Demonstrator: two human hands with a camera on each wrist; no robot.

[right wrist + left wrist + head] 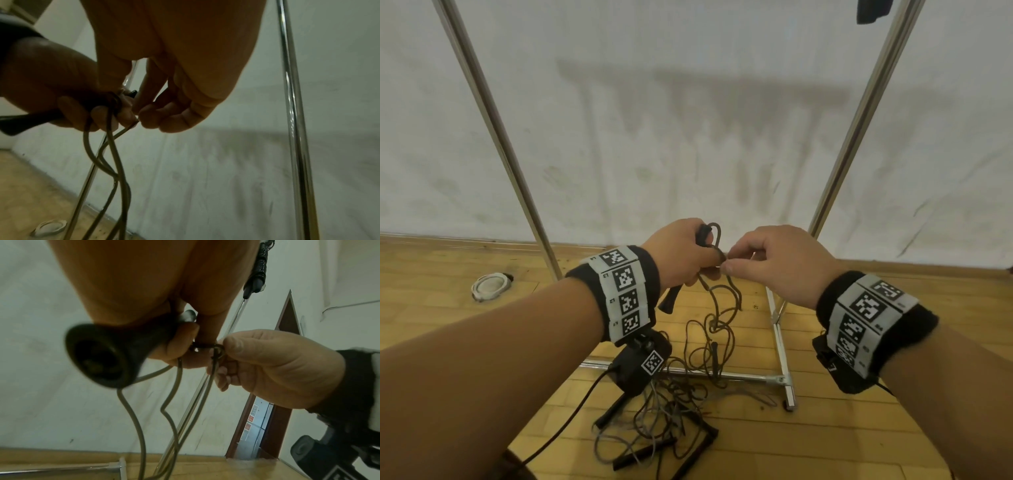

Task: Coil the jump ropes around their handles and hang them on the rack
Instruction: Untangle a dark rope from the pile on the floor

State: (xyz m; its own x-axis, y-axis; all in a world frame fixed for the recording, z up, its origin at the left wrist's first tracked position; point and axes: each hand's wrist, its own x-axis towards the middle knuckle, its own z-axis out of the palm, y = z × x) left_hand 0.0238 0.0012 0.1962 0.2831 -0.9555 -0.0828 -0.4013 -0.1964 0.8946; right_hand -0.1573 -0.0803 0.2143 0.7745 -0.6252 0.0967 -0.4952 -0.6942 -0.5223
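My left hand (681,255) grips a black jump rope handle (669,299), whose flared butt end fills the left wrist view (102,353). A brown rope (717,308) loops over the handle's top and hangs down in several strands to the floor. My right hand (767,260) pinches this rope (218,350) right beside the left fingers (107,118). The second handle (715,356) of this rope dangles low near the rack's base bar. The chrome rack (859,113) stands just behind both hands, its uprights at left and right.
A tangle of other jump ropes with black handles (661,442) lies on the wooden floor below my hands. The rack's base bar (743,377) runs across it. A white round floor fitting (489,286) sits at left. The white wall (688,102) is close behind.
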